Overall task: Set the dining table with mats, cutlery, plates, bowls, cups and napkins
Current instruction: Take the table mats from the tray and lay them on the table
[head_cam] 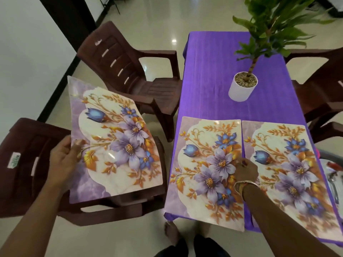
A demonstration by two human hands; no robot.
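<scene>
Two floral place mats lie side by side on the near end of the purple-clothed table (213, 75): a left mat (202, 164) and a right mat (289, 173), both overhanging the near edge. My right hand (245, 172) rests on the left mat's right edge, fingers curled down onto it. My left hand (64, 160) grips the left edge of a third floral mat (115, 138), held in the air above a brown chair, left of the table.
A white pot with a green plant (242, 86) stands mid-table. Brown plastic chairs stand at the left (133, 71), near left (27, 164) and right (319, 89). A tray with cutlery (332, 179) shows at the right edge. My bare foot (171, 231) is below the table.
</scene>
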